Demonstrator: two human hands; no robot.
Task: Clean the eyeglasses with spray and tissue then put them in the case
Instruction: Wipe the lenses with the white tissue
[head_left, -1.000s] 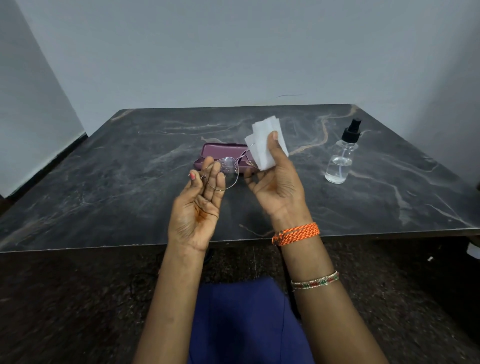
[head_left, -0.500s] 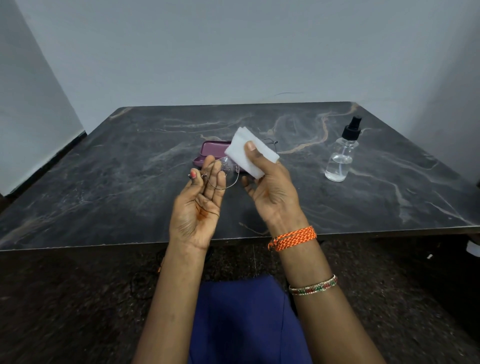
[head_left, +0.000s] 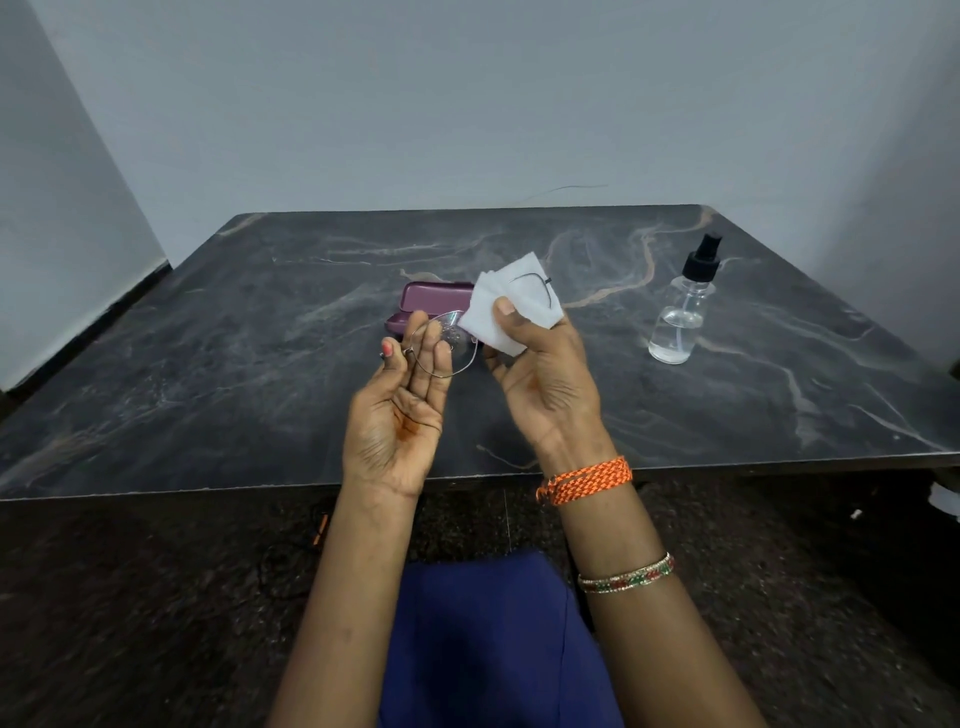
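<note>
My left hand (head_left: 400, 410) holds the thin wire-rimmed eyeglasses (head_left: 460, 358) by the left lens rim, between thumb and fingertips, palm toward me. My right hand (head_left: 545, 384) pinches a folded white tissue (head_left: 511, 306) with the thumb on top, and the tissue covers the right lens, whose rim shows in front of the paper. A purple eyeglass case (head_left: 431, 301) lies on the dark marble table (head_left: 234, 374) just behind the hands, partly hidden by them. The clear spray bottle (head_left: 680, 317) with a black nozzle stands upright to the right.
The table's near edge runs just below my wrists. Grey walls close in behind and on both sides of the table. Dark speckled floor and my blue-clad lap lie below.
My right hand brought the tissue leftward and down from an upright hold onto the right lens of the eyeglasses. My left hand has kept its hold and stayed almost still.
</note>
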